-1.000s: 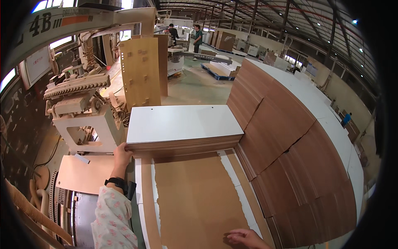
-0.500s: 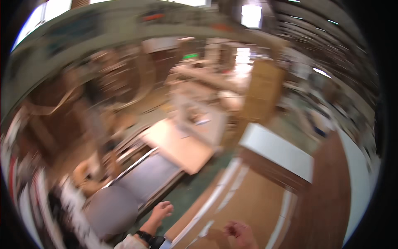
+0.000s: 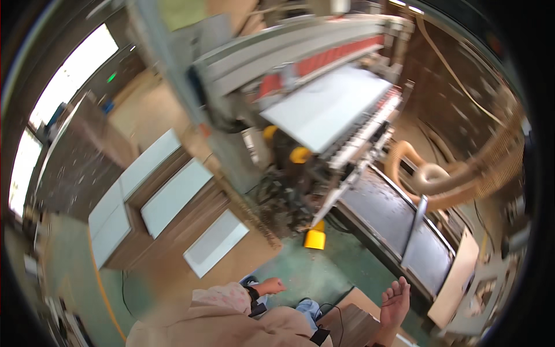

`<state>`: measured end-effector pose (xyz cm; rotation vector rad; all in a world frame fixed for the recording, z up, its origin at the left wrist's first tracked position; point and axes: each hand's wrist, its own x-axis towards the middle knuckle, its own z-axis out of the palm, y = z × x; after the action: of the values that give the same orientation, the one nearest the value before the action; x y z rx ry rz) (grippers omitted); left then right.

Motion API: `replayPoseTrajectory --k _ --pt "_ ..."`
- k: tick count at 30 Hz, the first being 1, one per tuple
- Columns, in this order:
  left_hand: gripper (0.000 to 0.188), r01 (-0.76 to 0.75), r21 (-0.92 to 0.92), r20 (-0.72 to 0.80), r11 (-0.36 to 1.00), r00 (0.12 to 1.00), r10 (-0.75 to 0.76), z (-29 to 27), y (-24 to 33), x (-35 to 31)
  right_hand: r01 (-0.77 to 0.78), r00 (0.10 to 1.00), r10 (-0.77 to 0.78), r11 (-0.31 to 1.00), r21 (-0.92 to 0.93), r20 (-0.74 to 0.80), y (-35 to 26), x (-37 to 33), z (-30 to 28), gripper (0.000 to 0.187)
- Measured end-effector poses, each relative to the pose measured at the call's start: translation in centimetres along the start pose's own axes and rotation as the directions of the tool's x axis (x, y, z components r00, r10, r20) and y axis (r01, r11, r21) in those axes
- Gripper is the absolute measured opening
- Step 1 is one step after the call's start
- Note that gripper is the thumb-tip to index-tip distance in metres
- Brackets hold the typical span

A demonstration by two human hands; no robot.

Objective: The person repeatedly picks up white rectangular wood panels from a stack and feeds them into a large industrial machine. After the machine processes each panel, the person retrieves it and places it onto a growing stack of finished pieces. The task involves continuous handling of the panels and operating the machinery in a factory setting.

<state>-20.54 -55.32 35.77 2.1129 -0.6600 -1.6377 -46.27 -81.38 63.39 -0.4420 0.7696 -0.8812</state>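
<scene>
My left hand [image 3: 270, 285] hangs low in front of my body, its fingers loosely curled with nothing visible in them. A dark band circles its wrist. Further right, my right hand [image 3: 396, 301] is raised with the palm showing and the fingers apart, holding nothing. It is above the edge of a brown board stack [image 3: 352, 327] and near a long grey-topped table [image 3: 378, 199]. Ahead, a large white panel [image 3: 329, 104] lies on the bed of a machine with a red strip [image 3: 338, 55].
Stacks of brown boards with white tops [image 3: 176, 196] stand at the left, beside a single white panel [image 3: 217, 243] on a brown sheet. A yellow foot-pedal cover [image 3: 315, 238] sits on the green floor. Ribbed hoses [image 3: 491, 179] curl at the right.
My view has swung to the left, bringing the machine and white-topped stacks before me. My right hand, earlier curled over the brown board stack, is now raised with its fingers apart.
</scene>
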Motion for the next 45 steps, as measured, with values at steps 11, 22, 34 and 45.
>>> replayPoseTrajectory --k 11,22,34,45 --pt "0.02 0.163 -0.552 -0.582 0.818 0.627 -0.518 -11.0 -41.4 -13.5 -0.514 0.639 0.765 0.503 -0.695 0.081 36.8 7.5 14.5 0.028" --pt "0.047 0.224 -0.909 -0.228 0.351 0.437 -0.87 -6.6 -61.8 0.9 0.154 0.615 0.786 -0.2 -0.968 -0.065 74.6 25.6 8.7 0.038" --pt "0.056 -0.081 -0.922 -0.386 0.378 0.116 -0.915 -12.1 -66.8 13.4 0.554 0.762 0.582 -0.362 -0.749 0.283 93.8 34.2 -1.2 0.053" --pt "0.046 -0.116 -0.978 -0.205 0.171 0.634 -0.746 -13.6 -59.5 -1.4 0.663 0.526 0.847 -0.349 -0.662 0.08 85.4 33.4 4.0 0.055"
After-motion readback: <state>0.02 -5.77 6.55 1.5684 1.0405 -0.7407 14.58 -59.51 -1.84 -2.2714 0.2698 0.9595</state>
